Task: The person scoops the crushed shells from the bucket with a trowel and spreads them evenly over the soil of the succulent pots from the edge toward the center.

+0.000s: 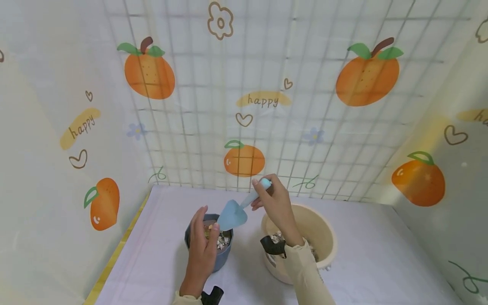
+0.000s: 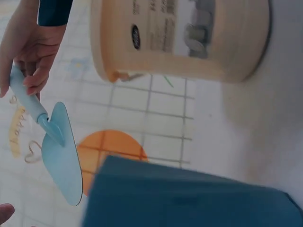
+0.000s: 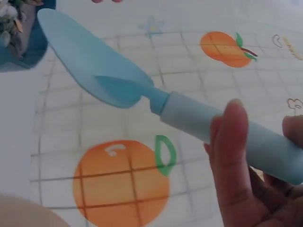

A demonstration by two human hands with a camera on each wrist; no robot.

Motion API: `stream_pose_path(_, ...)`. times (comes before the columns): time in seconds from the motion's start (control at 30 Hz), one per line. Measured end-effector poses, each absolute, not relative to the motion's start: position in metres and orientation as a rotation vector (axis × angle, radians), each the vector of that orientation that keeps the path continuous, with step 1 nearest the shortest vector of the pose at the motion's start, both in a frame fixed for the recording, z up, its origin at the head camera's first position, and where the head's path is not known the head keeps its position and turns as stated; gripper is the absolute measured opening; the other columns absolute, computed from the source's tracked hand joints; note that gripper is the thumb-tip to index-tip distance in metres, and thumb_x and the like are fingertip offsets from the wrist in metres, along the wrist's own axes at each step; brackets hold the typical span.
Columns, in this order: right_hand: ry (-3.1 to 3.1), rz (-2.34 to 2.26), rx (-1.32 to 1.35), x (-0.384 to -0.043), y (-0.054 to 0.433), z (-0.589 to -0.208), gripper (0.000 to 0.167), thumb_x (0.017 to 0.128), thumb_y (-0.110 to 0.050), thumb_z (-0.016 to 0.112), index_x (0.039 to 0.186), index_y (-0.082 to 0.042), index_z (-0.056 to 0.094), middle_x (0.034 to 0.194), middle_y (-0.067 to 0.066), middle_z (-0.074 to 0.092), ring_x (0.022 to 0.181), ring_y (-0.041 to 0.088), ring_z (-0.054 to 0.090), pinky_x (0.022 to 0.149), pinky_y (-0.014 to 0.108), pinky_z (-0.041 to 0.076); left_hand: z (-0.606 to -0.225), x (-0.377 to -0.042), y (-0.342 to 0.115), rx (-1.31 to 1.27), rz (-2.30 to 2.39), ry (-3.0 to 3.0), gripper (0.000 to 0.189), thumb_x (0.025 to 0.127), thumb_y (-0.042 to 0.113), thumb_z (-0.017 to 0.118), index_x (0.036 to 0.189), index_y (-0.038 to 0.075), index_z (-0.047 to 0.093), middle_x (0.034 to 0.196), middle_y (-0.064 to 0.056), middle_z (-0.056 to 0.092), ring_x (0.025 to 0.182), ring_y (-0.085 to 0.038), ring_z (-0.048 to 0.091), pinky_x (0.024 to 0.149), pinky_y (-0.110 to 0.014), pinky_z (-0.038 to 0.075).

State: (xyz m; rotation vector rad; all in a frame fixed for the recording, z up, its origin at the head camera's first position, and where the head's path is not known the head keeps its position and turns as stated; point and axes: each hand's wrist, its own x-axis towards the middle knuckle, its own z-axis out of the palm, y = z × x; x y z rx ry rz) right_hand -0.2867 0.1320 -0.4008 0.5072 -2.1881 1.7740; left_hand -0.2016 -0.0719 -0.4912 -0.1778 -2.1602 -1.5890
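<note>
My right hand [image 1: 276, 203] grips the handle of a light blue trowel [image 1: 232, 216]. The trowel's blade slants down to the left over the rim of a dark blue plant pot [image 1: 221, 260]; in the right wrist view the blade [image 3: 90, 59] shows no load on its visible face. Fingers extended, my left hand [image 1: 203, 245] is at the pot's near left side, its thumb close to the blade's tip. Whether it touches the pot is unclear. Inside the pot lie whitish bits [image 1: 223, 242] and darker material, partly hidden by hand and blade.
A cream bucket [image 1: 328, 237] with a printed label [image 2: 158, 23] stands right of the pot, below my right forearm, with pale pieces [image 1: 275, 238] inside. White cloth [image 1: 366, 245] covers the table. Behind rises a wire grid under a fruit-printed sheet [image 1: 312, 165].
</note>
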Motion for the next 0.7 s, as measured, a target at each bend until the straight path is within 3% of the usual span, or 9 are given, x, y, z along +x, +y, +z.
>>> stream_pose_path(0.13, -2.123, 1.765, 0.48, -0.284, 0.143, -0.391, 0.034, 0.106, -0.036, 0.065, 0.113, -0.004, 0.056, 0.078, 0.02, 0.068, 0.058, 0.031, 0.07, 0.058, 0.049, 0.06, -0.48, -0.199, -0.064, -0.238, -1.611, -2.137, 0.059, 0.111, 0.024, 0.054, 0.164, 0.021, 0.029, 0.168, -0.005, 0.021, 0.152, -0.03, 0.024, 0.113, -0.068, 0.031)
stream_pose_path(0.33, -2.023, 1.735, 0.429, -0.275, 0.17, -0.372, 0.033, 0.107, -0.032, 0.064, 0.113, -0.001, 0.057, 0.08, 0.024, 0.066, 0.055, 0.029, 0.068, 0.053, 0.043, 0.06, -0.463, -0.193, -0.044, -0.379, -1.628, -2.124, 0.057, 0.112, 0.028, 0.051, 0.164, 0.022, 0.028, 0.168, -0.005, 0.021, 0.154, -0.027, 0.02, 0.117, -0.063, 0.026)
stream_pose_path(0.7, -1.903, 1.631, 0.181, -0.266, 0.224, -0.369, 0.032, 0.106, -0.033, 0.065, 0.111, -0.001, 0.062, 0.077, 0.017, 0.064, 0.049, 0.023, 0.065, 0.046, 0.031, 0.055, -0.462, -0.187, 0.004, -0.576, -1.715, -2.154, 0.057, 0.112, 0.029, 0.049, 0.164, 0.027, 0.027, 0.169, -0.002, 0.019, 0.155, -0.027, 0.02, 0.116, -0.064, 0.027)
